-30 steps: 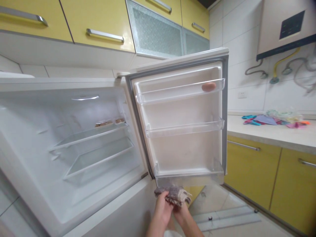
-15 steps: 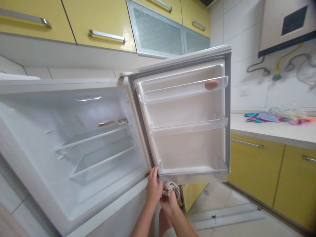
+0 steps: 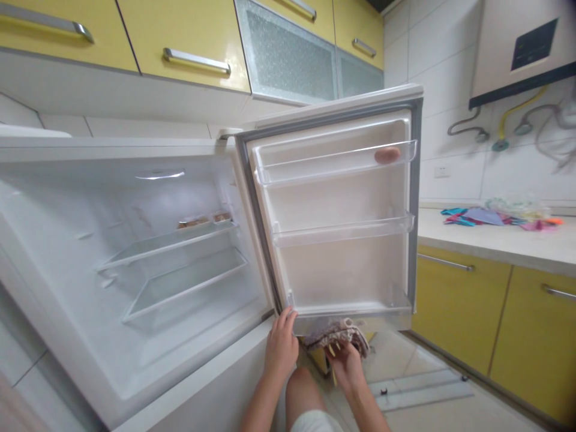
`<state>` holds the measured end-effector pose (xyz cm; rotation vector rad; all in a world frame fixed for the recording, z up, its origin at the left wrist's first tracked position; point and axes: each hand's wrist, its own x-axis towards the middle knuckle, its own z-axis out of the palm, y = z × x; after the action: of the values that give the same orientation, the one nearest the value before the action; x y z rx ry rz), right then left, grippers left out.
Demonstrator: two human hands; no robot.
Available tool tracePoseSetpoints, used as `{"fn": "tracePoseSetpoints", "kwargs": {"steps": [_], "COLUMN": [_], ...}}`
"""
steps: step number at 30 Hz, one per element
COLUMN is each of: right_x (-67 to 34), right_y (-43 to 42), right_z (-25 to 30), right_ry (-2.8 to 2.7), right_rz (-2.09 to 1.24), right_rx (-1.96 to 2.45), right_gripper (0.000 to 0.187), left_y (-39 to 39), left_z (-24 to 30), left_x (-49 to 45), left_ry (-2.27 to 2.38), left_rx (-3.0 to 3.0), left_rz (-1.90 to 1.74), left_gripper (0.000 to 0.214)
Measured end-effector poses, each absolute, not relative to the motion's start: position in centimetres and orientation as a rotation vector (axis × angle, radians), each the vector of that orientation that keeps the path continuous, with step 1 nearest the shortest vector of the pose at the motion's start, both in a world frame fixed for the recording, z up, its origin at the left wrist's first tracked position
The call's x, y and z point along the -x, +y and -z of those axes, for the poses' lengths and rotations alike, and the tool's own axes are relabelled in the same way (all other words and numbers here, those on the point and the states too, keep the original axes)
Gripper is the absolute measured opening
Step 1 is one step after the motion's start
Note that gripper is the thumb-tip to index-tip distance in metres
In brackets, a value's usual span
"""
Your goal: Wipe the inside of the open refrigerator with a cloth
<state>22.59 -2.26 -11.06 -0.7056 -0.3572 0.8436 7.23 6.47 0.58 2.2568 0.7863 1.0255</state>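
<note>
The refrigerator door point(image 3: 342, 270) stands wide open, with clear door shelves across its inner face. At the left end of the bottom door shelf point(image 3: 378, 320), my left hand point(image 3: 282, 342) has its fingers curled over the rim. My right hand point(image 3: 345, 363) grips a crumpled, patterned brown-grey cloth point(image 3: 342, 333) against the underside of that shelf. The thumb side of this hand is partly hidden by the cloth. An egg point(image 3: 387, 155) lies at the right end of the top door shelf.
Left of the door is the open refrigerator compartment point(image 3: 148, 354), with glass shelves and small food packs point(image 3: 193, 222). Yellow cabinets point(image 3: 454, 300) and a countertop point(image 3: 495, 240) with colourful cloths point(image 3: 483, 215) stand at right. Long white strips point(image 3: 423, 389) lie on the floor.
My right hand has moved right with the cloth, away from my left hand, along the bottom shelf. My left hand remains at the shelf's left end.
</note>
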Motion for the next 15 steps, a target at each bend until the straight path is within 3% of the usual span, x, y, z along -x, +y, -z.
{"fn": "tracePoseSetpoints", "kwargs": {"steps": [7,12,15], "right_x": [-29.7,-34.2,-35.5], "right_y": [-7.3,-9.4,-9.8], "right_z": [11.3,10.3,10.0], "right_ry": [-0.119,-0.012,0.059], "right_rz": [-0.423,-0.224,-0.177], "right_rx": [0.890,0.951,0.928], "right_gripper": [0.020,0.029,0.038], "left_y": [7.0,7.9,8.3], "left_z": [0.0,1.0,1.2], "left_x": [-7.1,-7.4,-8.2], "left_ry": [0.795,0.794,0.812], "left_rx": [-2.291,-2.365,-2.459], "left_rz": [-1.021,-1.042,-1.027], "left_gripper": [0.064,0.062,0.050]}}
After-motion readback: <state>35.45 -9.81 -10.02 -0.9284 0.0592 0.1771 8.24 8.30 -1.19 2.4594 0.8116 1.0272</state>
